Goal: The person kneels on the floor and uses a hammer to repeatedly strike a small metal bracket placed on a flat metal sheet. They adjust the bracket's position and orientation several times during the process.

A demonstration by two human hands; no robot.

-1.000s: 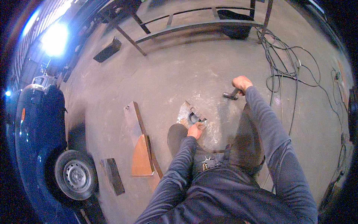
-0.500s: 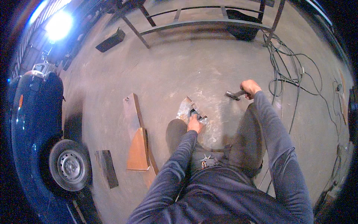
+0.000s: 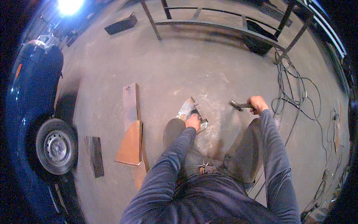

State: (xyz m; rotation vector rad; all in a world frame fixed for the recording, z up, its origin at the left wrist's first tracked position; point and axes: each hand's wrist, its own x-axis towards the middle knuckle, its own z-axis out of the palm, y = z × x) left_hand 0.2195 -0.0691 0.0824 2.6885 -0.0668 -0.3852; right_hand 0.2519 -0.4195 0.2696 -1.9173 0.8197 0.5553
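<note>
My left hand (image 3: 193,121) is closed on a small, bent sheet-metal piece (image 3: 184,109) on the floor in front of me, beside my left knee. The piece is silvery with rusty patches and a dark notched edge; a dark part under my fingers is too hidden to name. My right hand (image 3: 258,104) is wrapped round the handle of a hammer (image 3: 236,105). Its head points left toward the metal piece, apart from it and seemingly raised off the floor.
At left lie a rust-brown metal bar (image 3: 130,99), an orange-brown curved piece (image 3: 130,143) and a dark block (image 3: 96,156). A blue car (image 3: 33,100) stands farther left. Ahead is a metal frame (image 3: 216,29); cables (image 3: 292,84) coil at right.
My view has tilted and shifted. The hammer has come a little nearer to me, its handle lying more sideways. My left hand stays on the metal piece.
</note>
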